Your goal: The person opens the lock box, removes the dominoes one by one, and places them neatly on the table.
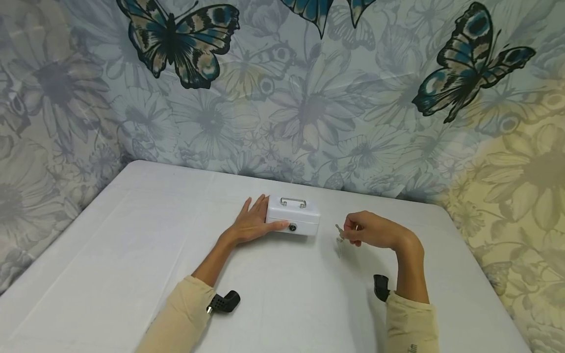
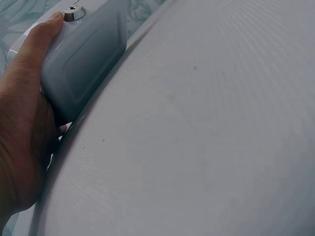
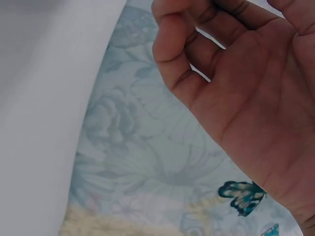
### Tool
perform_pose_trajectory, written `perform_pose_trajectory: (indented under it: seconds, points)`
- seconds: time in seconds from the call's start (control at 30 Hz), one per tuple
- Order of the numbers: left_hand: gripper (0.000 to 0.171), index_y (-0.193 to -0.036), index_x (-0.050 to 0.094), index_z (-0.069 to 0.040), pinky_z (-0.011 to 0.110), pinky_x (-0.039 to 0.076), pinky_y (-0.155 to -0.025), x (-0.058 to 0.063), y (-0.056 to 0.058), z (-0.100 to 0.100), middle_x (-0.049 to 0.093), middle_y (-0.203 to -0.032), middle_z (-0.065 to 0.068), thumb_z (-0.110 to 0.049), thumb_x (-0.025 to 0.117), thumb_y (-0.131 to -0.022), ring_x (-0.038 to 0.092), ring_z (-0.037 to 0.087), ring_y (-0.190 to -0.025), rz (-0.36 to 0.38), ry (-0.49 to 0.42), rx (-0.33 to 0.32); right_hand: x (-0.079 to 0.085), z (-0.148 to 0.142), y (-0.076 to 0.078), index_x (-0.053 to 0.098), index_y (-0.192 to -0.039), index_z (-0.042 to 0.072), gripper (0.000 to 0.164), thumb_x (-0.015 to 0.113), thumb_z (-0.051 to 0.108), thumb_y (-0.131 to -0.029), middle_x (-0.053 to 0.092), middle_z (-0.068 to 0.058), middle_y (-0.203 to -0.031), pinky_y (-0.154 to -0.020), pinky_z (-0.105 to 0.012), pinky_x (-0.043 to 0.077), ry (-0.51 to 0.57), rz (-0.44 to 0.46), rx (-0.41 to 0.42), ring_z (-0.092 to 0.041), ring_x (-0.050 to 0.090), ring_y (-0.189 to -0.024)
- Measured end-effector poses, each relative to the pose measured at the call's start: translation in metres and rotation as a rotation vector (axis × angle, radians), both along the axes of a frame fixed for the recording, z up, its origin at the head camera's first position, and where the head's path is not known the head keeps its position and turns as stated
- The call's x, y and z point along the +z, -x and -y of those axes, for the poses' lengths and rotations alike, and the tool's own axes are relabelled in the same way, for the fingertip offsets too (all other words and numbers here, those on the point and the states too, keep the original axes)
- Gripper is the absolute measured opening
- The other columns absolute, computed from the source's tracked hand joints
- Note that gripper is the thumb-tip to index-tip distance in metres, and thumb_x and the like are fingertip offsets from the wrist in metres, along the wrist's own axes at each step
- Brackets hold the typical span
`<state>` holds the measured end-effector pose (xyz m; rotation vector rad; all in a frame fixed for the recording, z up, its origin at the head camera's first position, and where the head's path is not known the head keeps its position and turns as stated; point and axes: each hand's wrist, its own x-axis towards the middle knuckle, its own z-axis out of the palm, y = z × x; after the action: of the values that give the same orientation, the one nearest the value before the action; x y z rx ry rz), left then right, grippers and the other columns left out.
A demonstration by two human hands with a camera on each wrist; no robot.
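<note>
A white cash box (image 1: 293, 215) with a metal handle on its lid and a round lock (image 1: 293, 227) in its front stands on the table. My left hand (image 1: 250, 223) holds it at the left end, the thumb along the front with its tip beside the lock, the fingers along the far left side. The left wrist view shows that thumb (image 2: 37, 44) up close against the box (image 2: 83, 59). To the right of the box, my right hand (image 1: 368, 229) pinches a small key (image 1: 339, 229), from which another small piece hangs. In the right wrist view the fingers (image 3: 170, 46) are curled and the key is hidden.
The table (image 1: 132, 235) has a white cover and stands against walls (image 1: 309, 108) with a flower and butterfly pattern. A black wrist-camera mount (image 1: 224, 301) sticks out from the left sleeve, and another mount (image 1: 381, 288) from the right one.
</note>
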<state>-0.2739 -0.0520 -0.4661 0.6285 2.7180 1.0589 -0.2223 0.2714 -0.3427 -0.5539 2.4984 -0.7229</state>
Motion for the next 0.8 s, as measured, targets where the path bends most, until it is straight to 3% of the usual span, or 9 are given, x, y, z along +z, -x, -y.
perform_pose_trajectory:
  seconds: [0.23,0.47,0.8]
  points:
    - [0.13,-0.166,0.018,-0.001,0.055,-0.005,-0.134,0.002,0.0,-0.001,0.023,-0.175,0.017,-0.092,0.048,-0.08,0.01,0.032,-0.166,0.002,0.004,-0.006,0.008,0.007,-0.005,0.062,-0.089,0.006,0.019,0.064,0.02,-0.102,0.059,-0.002,-0.077,-0.064,-0.025,0.042,0.031,-0.024,0.03,-0.014,0.053,-0.073]
    - [0.135,-0.166,0.02,0.001,0.055,-0.003,-0.134,-0.001,0.0,-0.001,0.024,-0.174,0.019,-0.098,0.043,-0.076,0.013,0.034,-0.166,-0.018,-0.005,0.011,0.009,0.022,-0.006,0.063,-0.09,0.007,0.017,0.061,0.019,-0.102,0.055,0.001,-0.077,-0.065,-0.025,0.042,0.059,-0.015,0.066,-0.015,0.052,-0.076]
    - [0.137,-0.166,0.018,0.001,0.055,-0.004,-0.134,-0.002,-0.002,-0.002,0.023,-0.174,0.02,-0.1,0.042,-0.076,0.012,0.034,-0.166,-0.012,0.008,0.018,0.001,0.047,-0.003,0.06,-0.081,0.01,0.02,0.058,0.014,-0.1,0.04,0.005,-0.072,-0.059,-0.022,0.029,0.08,0.013,0.152,-0.009,0.037,-0.068]
